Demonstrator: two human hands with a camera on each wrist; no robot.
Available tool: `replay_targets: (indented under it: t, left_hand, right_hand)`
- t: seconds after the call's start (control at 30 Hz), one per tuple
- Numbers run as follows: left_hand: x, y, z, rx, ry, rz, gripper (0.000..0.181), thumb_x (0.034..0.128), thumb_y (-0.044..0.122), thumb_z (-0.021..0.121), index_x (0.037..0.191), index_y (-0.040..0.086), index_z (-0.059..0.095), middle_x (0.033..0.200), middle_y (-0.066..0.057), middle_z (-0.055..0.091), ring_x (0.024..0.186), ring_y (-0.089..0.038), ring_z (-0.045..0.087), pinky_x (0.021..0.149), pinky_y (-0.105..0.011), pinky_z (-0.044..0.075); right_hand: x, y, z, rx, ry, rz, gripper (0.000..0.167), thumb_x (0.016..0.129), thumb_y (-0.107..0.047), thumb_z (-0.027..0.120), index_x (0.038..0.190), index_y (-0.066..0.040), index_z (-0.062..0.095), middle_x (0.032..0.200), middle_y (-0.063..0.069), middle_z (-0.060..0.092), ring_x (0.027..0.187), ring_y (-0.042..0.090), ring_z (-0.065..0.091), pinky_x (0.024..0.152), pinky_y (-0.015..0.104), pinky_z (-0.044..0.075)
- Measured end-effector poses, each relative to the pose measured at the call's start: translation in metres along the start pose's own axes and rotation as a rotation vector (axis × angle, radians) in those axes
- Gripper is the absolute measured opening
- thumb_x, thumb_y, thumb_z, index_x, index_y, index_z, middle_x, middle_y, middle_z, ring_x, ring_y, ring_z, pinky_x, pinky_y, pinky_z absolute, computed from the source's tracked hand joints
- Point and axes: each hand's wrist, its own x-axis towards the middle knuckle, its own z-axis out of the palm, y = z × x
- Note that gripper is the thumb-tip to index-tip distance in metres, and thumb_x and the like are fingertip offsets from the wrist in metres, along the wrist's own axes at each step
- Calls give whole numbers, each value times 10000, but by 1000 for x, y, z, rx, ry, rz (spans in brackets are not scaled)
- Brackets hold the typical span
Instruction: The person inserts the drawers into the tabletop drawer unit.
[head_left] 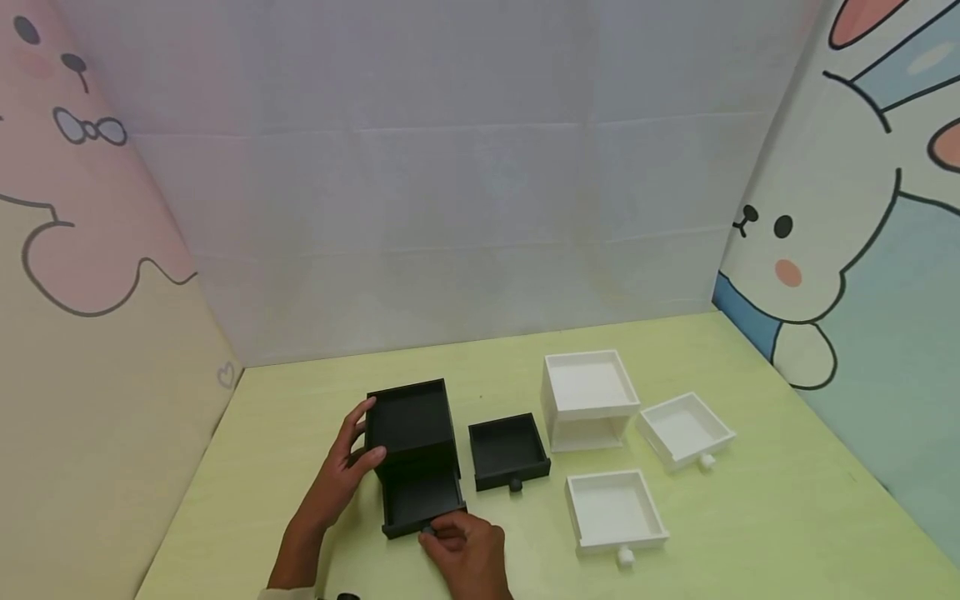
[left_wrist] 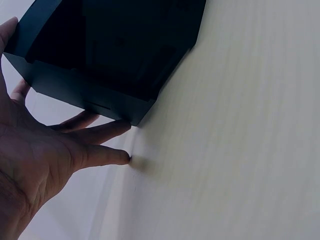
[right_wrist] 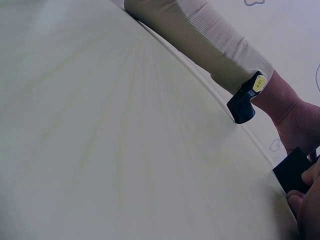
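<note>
A black drawer cabinet (head_left: 411, 417) stands left of centre on the table, its lower drawer (head_left: 422, 500) pulled partly out at the front. My left hand (head_left: 341, 475) holds the cabinet's left side, thumb and a fingertip over the top edge. In the left wrist view, the other fingers (left_wrist: 102, 132) lie spread along the cabinet's side wall. With thumb and fingers, my right hand (head_left: 472, 550) pinches the drawer's front at its knob (head_left: 427, 530), which is mostly hidden. The right wrist view catches only a dark drawer corner (right_wrist: 292, 172) beside the fingers.
Right of the cabinet lies a loose black drawer (head_left: 510, 450) with a round knob. Farther right stands a white cabinet (head_left: 588, 387) with an open front. Two white drawers lie near it, one in front (head_left: 615, 510) and one to its right (head_left: 686, 429). Walls enclose the table.
</note>
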Motion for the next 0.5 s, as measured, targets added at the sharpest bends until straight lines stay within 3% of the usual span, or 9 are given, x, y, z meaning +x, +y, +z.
replay_targets:
  t: [0.5]
  left_hand:
    - [2, -2, 0, 11, 1, -13, 666, 1015, 166, 545, 1583, 282, 218, 1614, -152, 192, 1445, -447, 202, 1050, -700, 255]
  right_hand:
    - [1, -1, 0, 34, -3, 33, 166, 784, -183, 852, 858, -79, 746, 770, 8, 735, 647, 79, 703, 593, 221, 550]
